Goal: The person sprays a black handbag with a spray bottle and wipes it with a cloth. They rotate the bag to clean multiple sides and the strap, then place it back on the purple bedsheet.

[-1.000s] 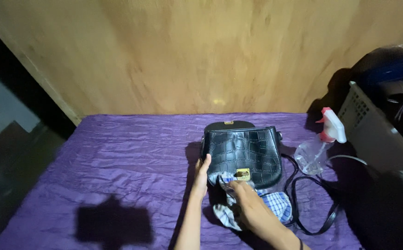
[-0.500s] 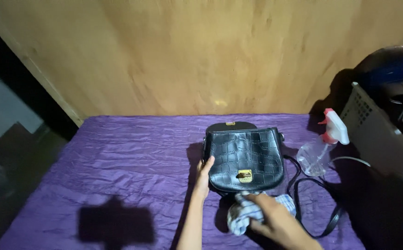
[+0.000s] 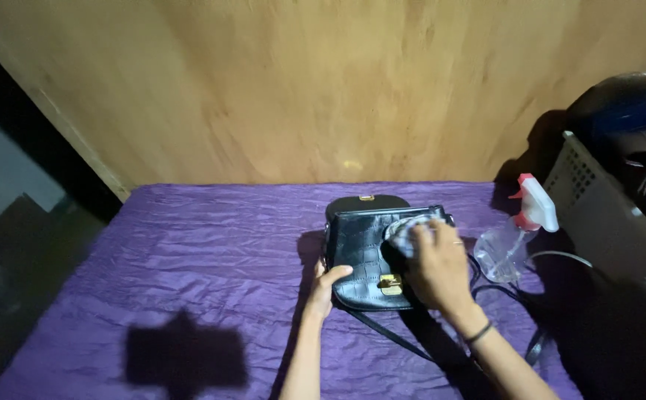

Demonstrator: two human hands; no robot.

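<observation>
A black textured handbag (image 3: 363,252) with a gold clasp lies flat on the purple cloth (image 3: 189,252), its strap trailing toward me. My left hand (image 3: 326,285) rests against the bag's lower left edge, thumb on the front panel. My right hand (image 3: 438,267) presses a crumpled blue-and-white checked rag (image 3: 404,233) onto the upper right part of the bag's front. A dark band circles my right wrist.
A clear spray bottle (image 3: 519,233) with a white and red trigger head stands just right of the bag. A grey perforated bin (image 3: 604,200) holding dark items sits at the far right. A plywood wall (image 3: 323,81) rises behind. The cloth's left edge drops into dark.
My right hand has carried the rag from below the bag up onto its upper right front. My left hand has stayed at the bag's left edge.
</observation>
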